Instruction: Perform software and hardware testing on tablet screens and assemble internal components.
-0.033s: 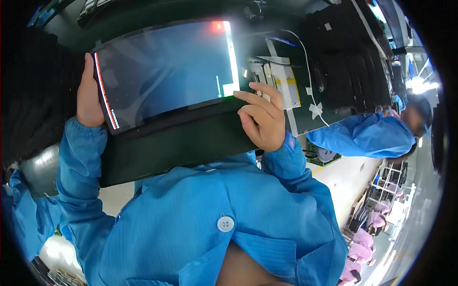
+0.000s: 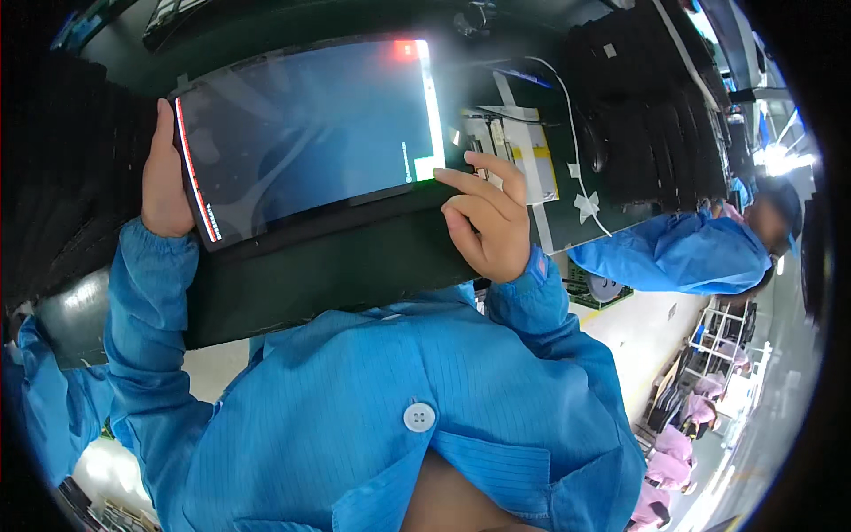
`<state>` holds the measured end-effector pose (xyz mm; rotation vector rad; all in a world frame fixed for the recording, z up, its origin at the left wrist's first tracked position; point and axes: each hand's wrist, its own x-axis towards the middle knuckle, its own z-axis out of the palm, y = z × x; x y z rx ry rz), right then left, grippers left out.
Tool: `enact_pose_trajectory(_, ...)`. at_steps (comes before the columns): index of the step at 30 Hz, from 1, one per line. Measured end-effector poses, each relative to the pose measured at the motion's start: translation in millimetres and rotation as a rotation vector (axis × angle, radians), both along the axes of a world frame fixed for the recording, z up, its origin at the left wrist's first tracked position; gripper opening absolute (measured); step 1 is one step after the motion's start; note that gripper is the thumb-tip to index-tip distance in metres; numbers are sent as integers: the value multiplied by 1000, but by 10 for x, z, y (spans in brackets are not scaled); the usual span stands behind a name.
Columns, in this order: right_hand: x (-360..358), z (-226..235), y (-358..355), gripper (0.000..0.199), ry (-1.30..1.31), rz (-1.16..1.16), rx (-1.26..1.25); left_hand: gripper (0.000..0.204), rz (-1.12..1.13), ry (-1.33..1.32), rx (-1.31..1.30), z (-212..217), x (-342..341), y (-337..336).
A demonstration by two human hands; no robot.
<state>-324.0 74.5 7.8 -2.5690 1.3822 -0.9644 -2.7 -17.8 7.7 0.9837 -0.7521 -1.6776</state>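
Observation:
A large dark tablet (image 2: 301,133) lies at a slant above the green table, its screen lit. A bright white strip runs down its right side, a red patch glows at the top right, and a thin red and white strip lines the left side. My left hand (image 2: 166,182) grips the tablet's left edge, thumb up along the frame, other fingers hidden beneath. At the lower right corner, by a small white box on the screen, my right hand (image 2: 492,213) has its index fingertip at the glass. Its fingers are apart, the thumb bent, and it holds nothing.
Right of the tablet, a taped card (image 2: 532,151) with a yellow stripe lies on the green table (image 2: 292,288). A white cable (image 2: 572,115) curves past it, taped down. Black stacked trays (image 2: 647,115) stand at the right. A blue-sleeved co-worker (image 2: 683,253) is beyond.

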Motion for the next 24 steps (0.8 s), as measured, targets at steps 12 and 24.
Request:
enact_pose_trajectory(12,-517,192,-418,12,-111,-151,208,55,70,129,257,41,-64,-77)
enact_pose_trajectory(24,-1070,-42,-1189,23,257,-246,152,58,41,117,218,-37,36,-74)
